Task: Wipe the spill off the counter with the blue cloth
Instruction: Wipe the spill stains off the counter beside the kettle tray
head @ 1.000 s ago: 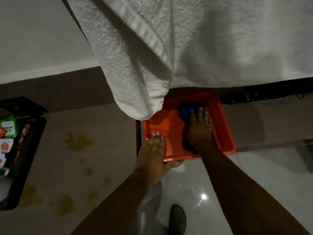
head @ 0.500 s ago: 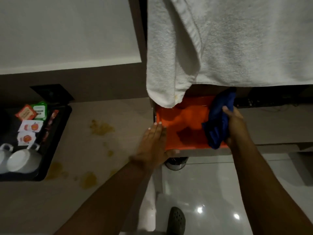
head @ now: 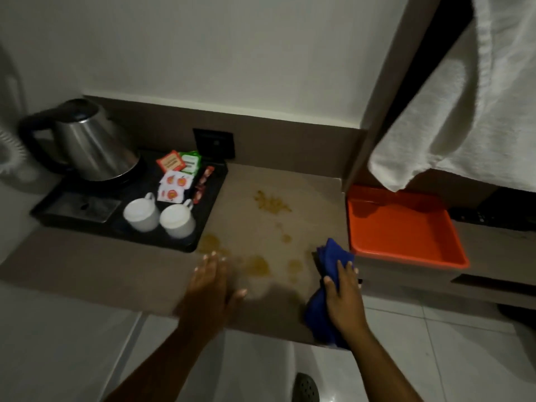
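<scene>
Yellow-brown spill patches (head: 272, 203) are spread across the beige counter (head: 304, 187), from the back middle down to blots (head: 257, 266) near the front edge. My right hand (head: 342, 297) holds the bunched blue cloth (head: 330, 258) at the counter's right front edge, just right of the blots; part of the cloth hangs over the edge. My left hand (head: 210, 281) lies flat and open on the counter at the front, left of the blots, fingers spread.
An empty orange tray (head: 406, 224) sits on a lower shelf to the right. A black tray (head: 87, 204) on the left carries a steel kettle (head: 90, 140), two white cups (head: 177, 220) and tea sachets (head: 174, 184). A white towel (head: 464, 111) hangs at upper right.
My right hand lifted the blue cloth out of the orange tray and carried it left onto the counter. My left hand left the tray's rim and moved left onto the counter.
</scene>
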Demonstrator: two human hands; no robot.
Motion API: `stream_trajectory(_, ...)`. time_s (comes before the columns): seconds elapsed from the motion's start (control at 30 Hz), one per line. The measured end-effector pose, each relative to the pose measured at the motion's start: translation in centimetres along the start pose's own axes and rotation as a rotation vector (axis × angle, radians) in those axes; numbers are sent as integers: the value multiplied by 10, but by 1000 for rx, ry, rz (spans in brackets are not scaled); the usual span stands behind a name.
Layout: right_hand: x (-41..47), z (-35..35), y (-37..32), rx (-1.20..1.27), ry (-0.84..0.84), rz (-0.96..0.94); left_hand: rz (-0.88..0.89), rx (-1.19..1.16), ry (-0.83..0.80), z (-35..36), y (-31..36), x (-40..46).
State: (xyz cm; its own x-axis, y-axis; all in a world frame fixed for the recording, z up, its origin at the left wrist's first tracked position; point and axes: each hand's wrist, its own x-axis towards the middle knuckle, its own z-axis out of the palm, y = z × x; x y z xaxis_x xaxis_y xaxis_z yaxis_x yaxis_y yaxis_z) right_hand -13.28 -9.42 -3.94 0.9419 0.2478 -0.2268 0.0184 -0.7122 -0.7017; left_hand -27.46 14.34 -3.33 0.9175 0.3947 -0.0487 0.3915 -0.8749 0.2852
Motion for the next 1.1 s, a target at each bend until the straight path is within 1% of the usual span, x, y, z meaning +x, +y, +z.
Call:
stream_trajectory(0.07, 1, 16, -6, -337, 14, -61, -114, 7, -32, 3, -30, -19)
stream_trajectory(0.1, 3, 21, -9, -444, 30, -72, -165, 5, -24, 4, -41, -24)
stream_trajectory(0.17, 11, 24, -10, -566, 54, -76, -258, -7, 1, 5, -58, -23)
stream_trajectory(0.23, 20, 30, -10, -634, 62, -76, -344, -14, 26, 4, -75, -18)
stream_trajectory(0.33, 38, 45, -26, -658, 79, -78, -417, 44, 78, 0, -103, -7)
stream_trajectory(0.37, 42, 54, -33, -670, 56, -121, -436, 68, 83, 0, -110, -4)
stream_trajectory(0.43, 37, 69, -41, -714, -30, -318, -453, 97, 88, 3, -120, 0)
stream_trajectory(0.5, 20, 71, -31, -742, -139, -523, -458, 108, 92, 6, -123, 2)
stream_trajectory(0.57, 10, 53, -14, -758, -203, -591, -458, 103, 94, 6, -124, 4)
stream_trajectory(0.63, 18, 32, -4, -754, -191, -540, -455, 97, 91, 5, -125, 4)
stream_trajectory(0.7, 34, 26, -10, -744, -127, -415, -455, 93, 86, 5, -127, 4)
stream_trajectory(0.8, 54, 53, -46, -691, 1, -168, -442, 90, 99, 6, -131, 6)
stream_trajectory(0.83, 57, 66, -61, -674, 16, -132, -434, 94, 101, 7, -132, 7)
stream_trajectory(0.87, 55, 80, -72, -668, 2, -167, -430, 101, 99, 6, -133, 8)
stream_trajectory(0.93, 38, 100, -77, -700, -100, -417, -431, 110, 96, 5, -134, 9)
stream_trajectory(0.97, 24, 100, -70, -723, -178, -540, -433, 108, 99, 4, -135, 10)
stream_trajectory(1.0, 13, 92, -58, -737, -242, -624, -432, 108, 101, 3, -136, 10)
stream_trajectory(1.03, 9, 79, -45, -735, -277, -662, -430, 107, 104, 2, -136, 10)
stream_trajectory(1.1, 16, 49, -22, -713, -259, -617, -429, 101, 97, 0, -135, 10)
